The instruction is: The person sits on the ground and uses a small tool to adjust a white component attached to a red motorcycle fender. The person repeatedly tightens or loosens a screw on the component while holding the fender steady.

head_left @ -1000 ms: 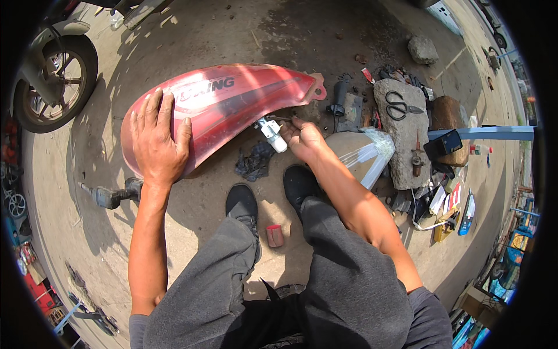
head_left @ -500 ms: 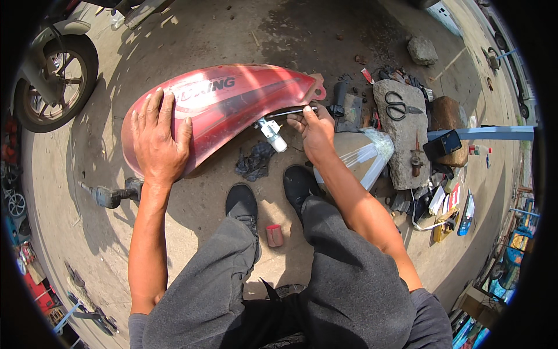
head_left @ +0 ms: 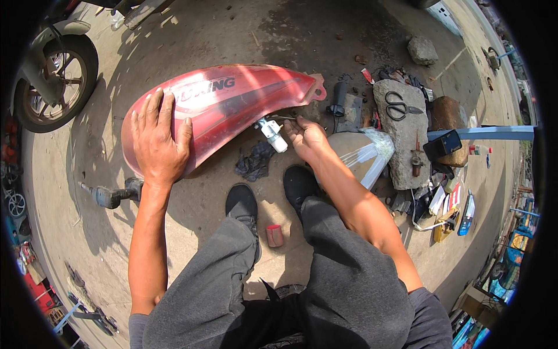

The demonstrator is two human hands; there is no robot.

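While the person squats on the concrete floor (head_left: 244, 35), grey trousers (head_left: 325, 291) fill the near edge of the view and two black shoes (head_left: 243, 203) sit flat just beyond the knees, with a small red cap (head_left: 274, 235) lying on the ground between them. Left of the shoes a power tool (head_left: 113, 195) lies on its side. The left hand (head_left: 158, 139) is spread flat, fingers apart, pressed on the near left end of a red fuel tank (head_left: 232, 104) that rests on the floor ahead of the shoes. The right hand (head_left: 307, 135) is under the tank's right lower edge, its fingers curled close to a small white fitting (head_left: 272, 134) that hangs from the tank; whether they actually pinch something there is hard to tell. A dark rag (head_left: 254, 163) lies below the fitting. Right of that hand is a clear plastic bag (head_left: 363, 157), then a flat stone (head_left: 401, 128) carrying scissors (head_left: 400, 106). Far left, a motorbike wheel (head_left: 55, 81) stands by the floor's edge.
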